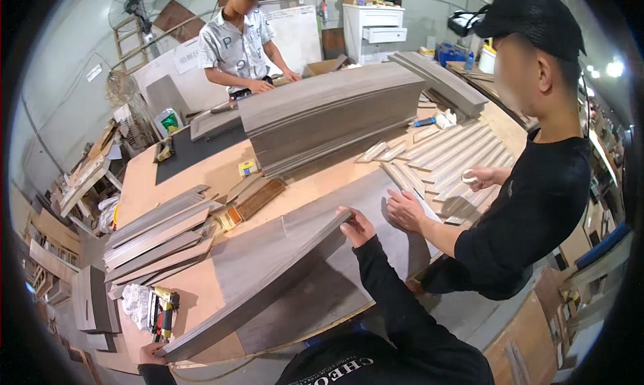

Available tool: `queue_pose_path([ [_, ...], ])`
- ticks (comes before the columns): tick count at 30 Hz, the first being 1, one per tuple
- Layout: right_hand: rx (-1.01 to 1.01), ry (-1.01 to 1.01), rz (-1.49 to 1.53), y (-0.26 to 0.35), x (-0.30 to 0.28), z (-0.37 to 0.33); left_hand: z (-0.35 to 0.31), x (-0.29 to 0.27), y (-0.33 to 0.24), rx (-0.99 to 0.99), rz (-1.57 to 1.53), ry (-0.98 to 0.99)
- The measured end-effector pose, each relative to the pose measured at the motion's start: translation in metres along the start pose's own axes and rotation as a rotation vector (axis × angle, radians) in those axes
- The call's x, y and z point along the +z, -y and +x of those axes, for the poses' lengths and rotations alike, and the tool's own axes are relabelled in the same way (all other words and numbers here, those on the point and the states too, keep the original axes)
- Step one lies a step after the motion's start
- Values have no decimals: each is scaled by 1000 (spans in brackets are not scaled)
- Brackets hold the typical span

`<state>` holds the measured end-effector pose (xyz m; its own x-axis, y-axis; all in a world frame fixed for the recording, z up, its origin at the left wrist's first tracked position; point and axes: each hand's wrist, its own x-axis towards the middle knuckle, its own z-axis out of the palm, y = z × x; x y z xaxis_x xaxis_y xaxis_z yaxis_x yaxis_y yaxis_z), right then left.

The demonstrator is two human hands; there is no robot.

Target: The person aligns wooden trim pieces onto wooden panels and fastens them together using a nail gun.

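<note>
A long grey-brown wooden board [268, 284] with a layered, moulded edge slants across the near side of the table, tilted up on its edge. At its lower left end, my left hand [151, 353] grips the corner, its fingers partly hidden. My right hand [357, 227] is closed round the upper right end, thumb and fingers on either side. Beneath the board lies a flat grey panel [251, 254] on the table. Just right of my right hand, a co-worker's hand [404, 210] rests by the panel; their other hand holds a small white object [469, 177].
A large stack of grey panels [335, 110] stands mid-table, a second person behind it. Loose strips [157, 241] lie left, pale strips [463, 163] right. A nail gun [163, 311] sits near my left hand, beside a white crumpled bag [136, 304]. The wooden tabletop [137, 177] shows between them.
</note>
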<state>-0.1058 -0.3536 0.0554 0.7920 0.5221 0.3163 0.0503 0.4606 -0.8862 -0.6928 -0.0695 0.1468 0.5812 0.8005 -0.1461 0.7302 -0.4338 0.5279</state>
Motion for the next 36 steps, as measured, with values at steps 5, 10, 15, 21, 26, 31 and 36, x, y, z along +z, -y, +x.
queue_pose_path([
  [5,97,-245,-84,13,13,-5,-29,7,-20,-100,-384,-539],
  [10,-13,-240,-120,19,9,-5,6,24,31,-485,-953,-676],
  [15,-71,-199,-255,-22,11,0,24,64,106,-389,55,-1095],
  [21,-202,-463,-469,-5,-64,8,45,81,-34,-204,-177,-1052],
  [26,-155,-596,-442,48,-174,-7,110,140,-80,-110,-376,-1037],
  [31,-5,-487,-387,90,-197,0,110,158,-156,-22,-518,-1051],
  [36,64,-475,-189,99,-192,9,101,161,-157,105,-545,-997],
])
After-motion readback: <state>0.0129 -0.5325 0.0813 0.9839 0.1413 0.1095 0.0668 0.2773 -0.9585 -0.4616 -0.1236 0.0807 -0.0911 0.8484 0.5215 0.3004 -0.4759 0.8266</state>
